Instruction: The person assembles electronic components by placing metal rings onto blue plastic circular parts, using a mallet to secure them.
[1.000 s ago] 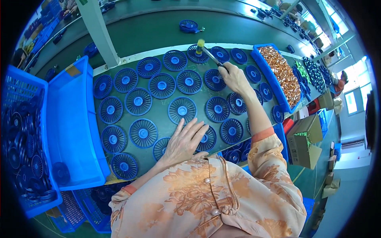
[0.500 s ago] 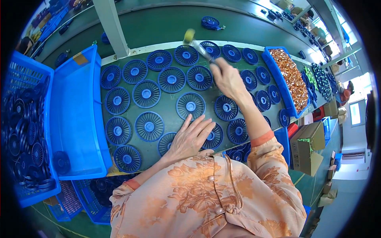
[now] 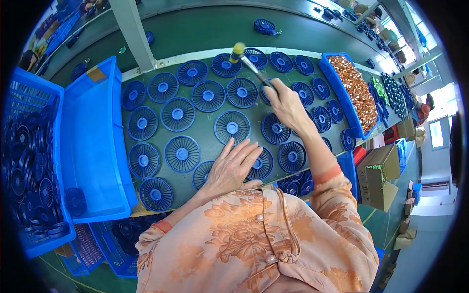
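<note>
My right hand (image 3: 289,108) is closed around the dark handle of a mallet (image 3: 254,68), raised over the far rows of parts; its yellow head points away and left. My left hand (image 3: 228,170) lies flat with fingers apart. Its fingertips reach the near edge of a round blue grille (image 3: 232,128), which has slats and a small hub. Around it, many similar blue grilles (image 3: 182,154) lie in rows on the green worktable (image 3: 209,134). Part of another grille (image 3: 202,175) is covered by my left forearm.
A blue tray (image 3: 337,95) of shiny copper-coloured pieces stands at the right. To the left are a large blue bin (image 3: 93,151) and a crate (image 3: 36,161) full of dark blue parts. Beyond a metal post (image 3: 132,34) runs a green conveyor (image 3: 205,29). An open cardboard box (image 3: 378,173) stands right.
The mallet and my right hand have come slightly nearer and to the right. My left hand stays by the same grille. Parts on the far conveyor have shifted right.
</note>
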Demonstrator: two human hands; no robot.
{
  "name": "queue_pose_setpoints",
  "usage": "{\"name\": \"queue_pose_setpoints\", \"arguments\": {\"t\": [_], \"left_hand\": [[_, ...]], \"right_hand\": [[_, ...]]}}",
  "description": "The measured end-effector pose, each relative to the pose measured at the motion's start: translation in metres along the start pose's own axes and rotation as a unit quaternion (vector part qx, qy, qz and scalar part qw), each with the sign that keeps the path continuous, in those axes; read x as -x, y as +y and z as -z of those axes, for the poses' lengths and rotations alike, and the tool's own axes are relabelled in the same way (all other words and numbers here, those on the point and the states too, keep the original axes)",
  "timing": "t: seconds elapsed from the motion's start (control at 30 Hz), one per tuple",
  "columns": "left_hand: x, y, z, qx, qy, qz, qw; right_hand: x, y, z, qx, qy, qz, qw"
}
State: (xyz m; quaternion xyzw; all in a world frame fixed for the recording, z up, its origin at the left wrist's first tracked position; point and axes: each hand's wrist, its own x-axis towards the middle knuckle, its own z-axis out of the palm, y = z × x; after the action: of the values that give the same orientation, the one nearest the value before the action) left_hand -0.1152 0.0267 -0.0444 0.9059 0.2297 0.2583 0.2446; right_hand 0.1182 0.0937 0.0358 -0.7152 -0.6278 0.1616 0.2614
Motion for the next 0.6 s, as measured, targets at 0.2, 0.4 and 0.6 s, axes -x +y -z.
{"name": "queue_pose_setpoints", "arguments": {"t": [0.2, 0.4, 0.6], "left_hand": [[-0.003, 0.010, 0.009, -0.010, -0.002, 0.020, 1.000], [-0.004, 0.016, 0.012, -0.011, 0.006, 0.024, 1.000], [-0.003, 0.016, 0.012, -0.009, 0.014, 0.018, 1.000]], "right_hand": [[0.066, 0.007, 0.013, 0.075, -0.053, -0.036, 0.995], [0.069, 0.003, 0.015, 0.015, -0.021, -0.049, 0.998], [0.085, 0.009, 0.016, 0.061, -0.027, -0.036, 0.997]]}}
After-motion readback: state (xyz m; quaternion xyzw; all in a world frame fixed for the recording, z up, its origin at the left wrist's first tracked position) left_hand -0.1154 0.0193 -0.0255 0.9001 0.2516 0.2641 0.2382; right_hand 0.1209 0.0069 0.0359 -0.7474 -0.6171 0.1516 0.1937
